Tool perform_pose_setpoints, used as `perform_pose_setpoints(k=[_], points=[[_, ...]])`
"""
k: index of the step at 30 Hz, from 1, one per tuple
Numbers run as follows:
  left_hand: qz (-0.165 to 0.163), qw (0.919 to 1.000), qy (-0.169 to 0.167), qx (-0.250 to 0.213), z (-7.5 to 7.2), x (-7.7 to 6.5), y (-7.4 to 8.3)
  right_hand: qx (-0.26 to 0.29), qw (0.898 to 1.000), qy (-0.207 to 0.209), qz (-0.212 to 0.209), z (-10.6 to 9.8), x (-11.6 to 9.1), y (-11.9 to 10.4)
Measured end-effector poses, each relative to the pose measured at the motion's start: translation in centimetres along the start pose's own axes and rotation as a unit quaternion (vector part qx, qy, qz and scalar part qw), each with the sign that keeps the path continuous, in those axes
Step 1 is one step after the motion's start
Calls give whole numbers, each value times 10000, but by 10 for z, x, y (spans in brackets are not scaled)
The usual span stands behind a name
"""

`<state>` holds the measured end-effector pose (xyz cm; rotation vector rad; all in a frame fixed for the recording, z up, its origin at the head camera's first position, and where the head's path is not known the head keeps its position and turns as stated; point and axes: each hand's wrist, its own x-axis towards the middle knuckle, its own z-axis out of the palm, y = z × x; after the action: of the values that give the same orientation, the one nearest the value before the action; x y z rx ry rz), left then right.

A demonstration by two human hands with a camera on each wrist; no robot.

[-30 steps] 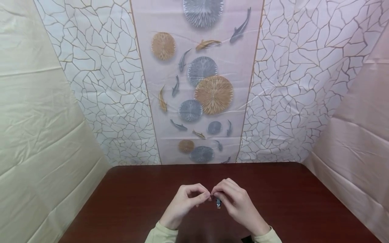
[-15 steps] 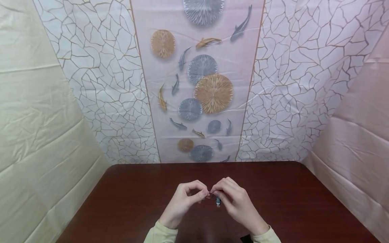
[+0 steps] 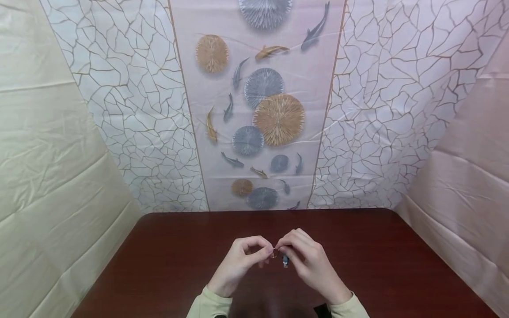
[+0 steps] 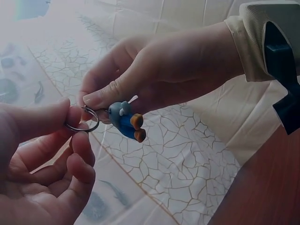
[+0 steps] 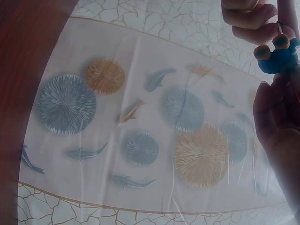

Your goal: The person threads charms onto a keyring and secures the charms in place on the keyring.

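Beige drapes (image 3: 47, 176) flank a fish-printed cloth (image 3: 222, 137) behind a reddish-brown table (image 3: 175, 247).

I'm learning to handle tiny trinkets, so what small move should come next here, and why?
I'd probably steady the ring and draw the right hand gently away from the left hand. The left hand pinches the ring, the right thumb sits close to its edge, and the blue figurine hangs beside it; whether the two are linked I cannot tell, so a light tug might show.

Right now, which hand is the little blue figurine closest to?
The right hand: the blue-and-grey figurine is right by its thumb. The left hand is farther off and pinches the metal ring.
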<state>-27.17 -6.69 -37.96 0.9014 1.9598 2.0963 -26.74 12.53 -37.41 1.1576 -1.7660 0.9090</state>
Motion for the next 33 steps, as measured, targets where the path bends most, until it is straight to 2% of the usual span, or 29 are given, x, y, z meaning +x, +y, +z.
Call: perform_pose_setpoints(k=[6,9,12,15,18,20,27,33], points=[[322,9991,-106,-269,-1,0,1,-19,10000,-3,85,-1,1,0],[376,9987,-110,-326,-1,-1,2,-33,10000,-11,93,-1,0,-1],[280,9995,-74,-100,0,-1,2,-30,10000,-14,55,0,0,-1],[45,9996,-83,282,1,-1,3,-49,10000,-36,-26,0,0,-1],[-180,9980,-184,571,1,-2,4,-105,9999,-50,-37,1,0,-2],[-210,9974,-243,641,1,-2,4,-147,9999,-45,-21,0,1,-2],[271,9985,-273,391,-1,-1,3,-173,9998,36,93,-3,1,-2],[248,9985,-390,277,-1,-3,3,-173,9998,70,24,-2,0,-3]])
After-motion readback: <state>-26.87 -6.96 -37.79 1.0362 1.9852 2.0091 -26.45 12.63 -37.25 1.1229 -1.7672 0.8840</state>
